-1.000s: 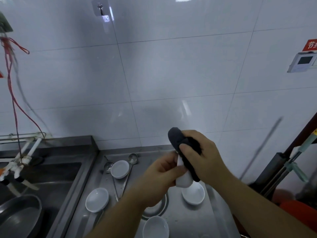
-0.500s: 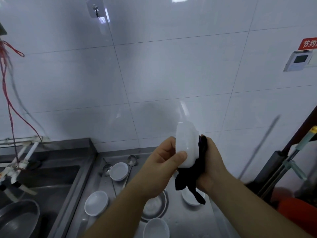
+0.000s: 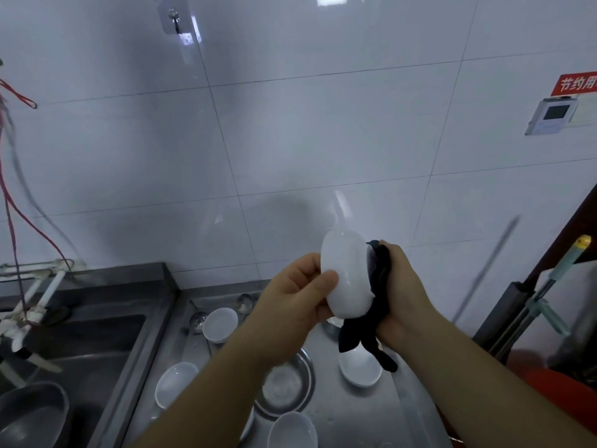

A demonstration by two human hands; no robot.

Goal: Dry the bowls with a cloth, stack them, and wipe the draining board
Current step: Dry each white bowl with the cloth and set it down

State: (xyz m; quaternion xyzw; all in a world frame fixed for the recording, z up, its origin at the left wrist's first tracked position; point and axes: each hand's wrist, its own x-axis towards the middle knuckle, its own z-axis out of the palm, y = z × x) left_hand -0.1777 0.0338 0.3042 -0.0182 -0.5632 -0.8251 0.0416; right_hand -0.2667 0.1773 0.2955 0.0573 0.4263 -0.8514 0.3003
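White bowl (image 3: 347, 279): held on edge above the draining board (image 3: 355, 412).
Left hand (image 3: 295, 305): thumb and curled fingers pinching the bowl's rim.
Right hand (image 3: 405, 295): fingers curled, pressing dark cloth (image 3: 376, 305) against the bowl.
Red sign (image 3: 576, 84): reads "节约用", cut off by the right edge.

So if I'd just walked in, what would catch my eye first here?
Probably the white bowl held up on edge at the centre of the view: the left hand grips its rim, while the right hand presses a dark cloth against its far side. Next, below the hands, the steel draining board strewn with more white bowls, such as one near its right edge, beside a sink on the left.
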